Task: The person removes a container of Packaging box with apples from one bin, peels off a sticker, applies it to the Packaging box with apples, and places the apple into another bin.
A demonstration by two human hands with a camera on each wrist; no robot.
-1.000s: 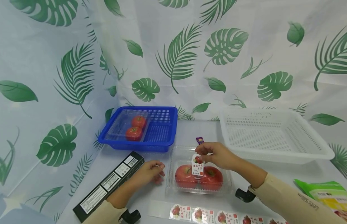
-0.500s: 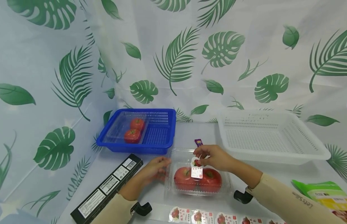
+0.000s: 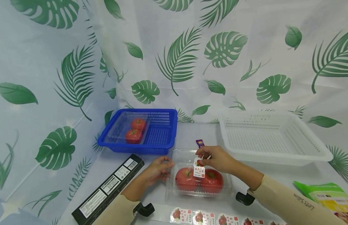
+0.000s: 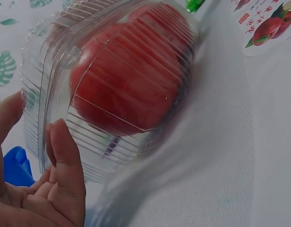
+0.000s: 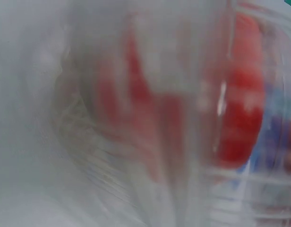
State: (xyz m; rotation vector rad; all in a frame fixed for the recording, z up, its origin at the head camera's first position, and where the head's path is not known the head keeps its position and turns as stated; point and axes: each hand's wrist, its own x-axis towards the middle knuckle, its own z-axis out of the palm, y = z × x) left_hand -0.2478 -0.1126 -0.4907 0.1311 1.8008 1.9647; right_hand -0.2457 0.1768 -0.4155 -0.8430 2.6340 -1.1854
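In the head view a clear plastic clamshell box [image 3: 179, 157] with two red tomatoes [image 3: 211, 181] inside lies on the table. My left hand [image 3: 158, 168] is at its left edge; the left wrist view has the thumb and fingers [image 4: 65, 165] on either side of the box's rim [image 4: 37, 109]. Over the lid, my right hand [image 3: 217, 158] pinches the top of a white label sticker [image 3: 199, 172] printed with red fruit. The sticker hangs over the gap between the tomatoes; whether it touches the lid I cannot tell. Blur covers most of the right wrist view.
A blue basket [image 3: 165, 146] holding another tomato box stands back left, a white basket [image 3: 278, 156] back right. A strip of stickers [image 3: 203, 217] lies in front. Around are a long black box [image 3: 106, 190], a purple packet [image 3: 200, 143] and a green-yellow bag [image 3: 328, 197].
My left hand has moved right, from beside the box to its rim. My right hand has come slightly lower with the sticker, which is still between its fingertips.
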